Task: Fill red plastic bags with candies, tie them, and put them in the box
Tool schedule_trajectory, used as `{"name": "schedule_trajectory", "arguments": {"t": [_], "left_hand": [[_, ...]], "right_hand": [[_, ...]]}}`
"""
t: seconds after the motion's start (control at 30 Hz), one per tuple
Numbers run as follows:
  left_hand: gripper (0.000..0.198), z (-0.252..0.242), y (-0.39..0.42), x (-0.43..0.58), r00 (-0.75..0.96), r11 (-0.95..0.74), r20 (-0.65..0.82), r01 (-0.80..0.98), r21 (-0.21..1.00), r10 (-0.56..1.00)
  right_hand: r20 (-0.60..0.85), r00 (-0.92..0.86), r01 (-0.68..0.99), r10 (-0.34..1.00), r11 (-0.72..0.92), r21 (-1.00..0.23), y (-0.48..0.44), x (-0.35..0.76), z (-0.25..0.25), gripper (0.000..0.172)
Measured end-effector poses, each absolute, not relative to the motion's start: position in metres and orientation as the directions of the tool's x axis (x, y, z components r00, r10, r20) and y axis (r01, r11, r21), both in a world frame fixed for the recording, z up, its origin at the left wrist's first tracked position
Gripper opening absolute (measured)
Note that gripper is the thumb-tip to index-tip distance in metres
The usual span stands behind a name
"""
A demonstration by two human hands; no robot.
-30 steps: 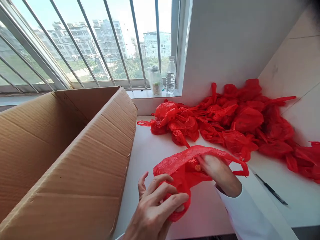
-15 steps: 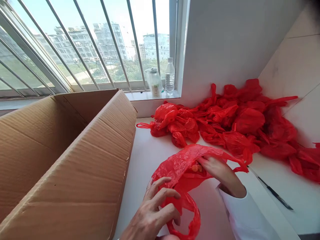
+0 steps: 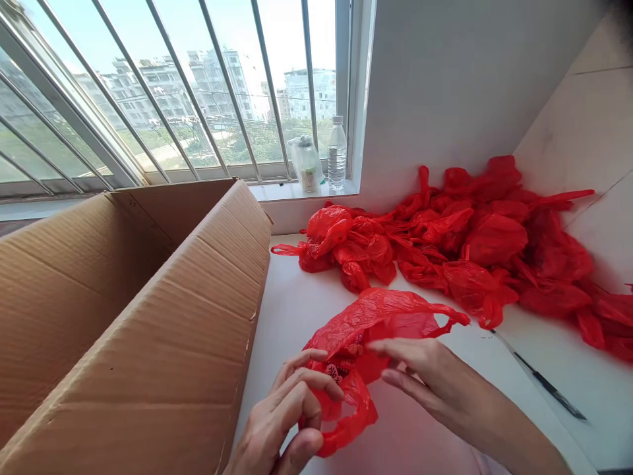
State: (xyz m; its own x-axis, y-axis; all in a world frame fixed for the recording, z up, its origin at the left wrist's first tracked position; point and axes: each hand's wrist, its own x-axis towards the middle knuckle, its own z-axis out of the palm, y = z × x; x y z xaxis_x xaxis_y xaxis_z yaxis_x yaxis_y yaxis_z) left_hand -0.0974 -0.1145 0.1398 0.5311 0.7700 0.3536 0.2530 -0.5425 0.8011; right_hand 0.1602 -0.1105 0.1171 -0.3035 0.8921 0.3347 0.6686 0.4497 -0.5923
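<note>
A red plastic bag [image 3: 368,316] lies on the white surface with its mouth gaping. Small printed packets [image 3: 339,371] show inside it, their kind hard to read. At the near left side, my left hand [image 3: 284,412] has its fingers curled over the bag's edge, the thumb beside a handle loop. My right hand [image 3: 425,376] is at the right of the opening, fingers stretched out and holding nothing; its fingertips are a little blurred and near the bag's mouth.
A deep open cardboard box [image 3: 198,284] stands at the left. Many knotted red bags [image 3: 469,237] are heaped along the wall. A black-handled knife [image 3: 548,386] lies at the right. On the windowsill are a water bottle [image 3: 337,155] and a clear bag [image 3: 305,165].
My right hand has come out of the bag and back toward me. The left hand has shifted slightly left and down, and the near handle loop has sagged.
</note>
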Motion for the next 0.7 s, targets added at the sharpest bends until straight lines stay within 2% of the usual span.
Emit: {"name": "schedule_trajectory", "arguments": {"t": [0.03, 0.1, 0.17, 0.2, 0.23, 0.3, 0.4, 0.47, 0.53, 0.63, 0.7], "left_hand": [[0.029, 0.137, -0.115, -0.098, 0.496, -0.457, 0.307, 0.214, 0.864, 0.812], [0.035, 0.133, -0.115, -0.097, 0.408, -0.236, 0.181, 0.089, 0.968, 0.895], [0.038, 0.131, -0.115, -0.096, 0.357, -0.070, 0.098, -0.091, 0.993, 0.929], [0.038, 0.131, -0.115, -0.096, 0.361, -0.025, 0.088, -0.175, 0.984, 0.928], [0.038, 0.131, -0.115, -0.096, 0.373, -0.007, 0.101, -0.246, 0.969, 0.922], [0.043, 0.133, -0.116, -0.098, 0.390, -0.012, 0.141, -0.317, 0.948, 0.910], [0.035, 0.135, -0.118, -0.101, 0.354, -0.025, 0.156, -0.348, 0.937, 0.922], [0.040, 0.135, -0.119, -0.100, 0.341, -0.060, 0.199, -0.380, 0.923, 0.919], [0.056, 0.135, -0.118, -0.096, 0.356, -0.124, 0.280, -0.403, 0.907, 0.892], [0.081, 0.136, -0.117, -0.087, 0.386, -0.186, 0.335, -0.373, 0.909, 0.860], [0.088, 0.139, -0.115, -0.079, 0.365, -0.179, 0.283, -0.295, 0.939, 0.887]], "right_hand": [[0.311, -0.306, 0.673, 0.900, 0.435, -0.598, -0.117, 0.169, 0.129, 0.018], [0.374, -0.077, 0.794, 0.924, 0.284, -0.537, -0.122, 0.185, 0.146, 0.023], [0.513, 0.211, 0.900, 0.832, 0.040, -0.434, -0.114, 0.198, 0.153, 0.045], [0.529, 0.249, 0.916, 0.811, -0.021, -0.400, -0.107, 0.203, 0.152, 0.051], [0.495, 0.225, 0.922, 0.840, -0.019, -0.387, -0.100, 0.206, 0.149, 0.051], [0.359, 0.120, 0.895, 0.926, 0.056, -0.443, -0.090, 0.208, 0.143, 0.039], [0.250, 0.071, 0.761, 0.966, 0.109, -0.640, -0.090, 0.202, 0.148, 0.031], [0.243, 0.047, 0.608, 0.969, 0.165, -0.777, -0.098, 0.195, 0.161, 0.028], [0.223, -0.040, 0.453, 0.974, 0.217, -0.865, -0.103, 0.191, 0.177, 0.032], [0.248, -0.092, 0.327, 0.964, 0.265, -0.907, -0.099, 0.186, 0.193, 0.028], [0.345, -0.025, 0.324, 0.938, 0.334, -0.885, -0.092, 0.183, 0.198, 0.023]]}}
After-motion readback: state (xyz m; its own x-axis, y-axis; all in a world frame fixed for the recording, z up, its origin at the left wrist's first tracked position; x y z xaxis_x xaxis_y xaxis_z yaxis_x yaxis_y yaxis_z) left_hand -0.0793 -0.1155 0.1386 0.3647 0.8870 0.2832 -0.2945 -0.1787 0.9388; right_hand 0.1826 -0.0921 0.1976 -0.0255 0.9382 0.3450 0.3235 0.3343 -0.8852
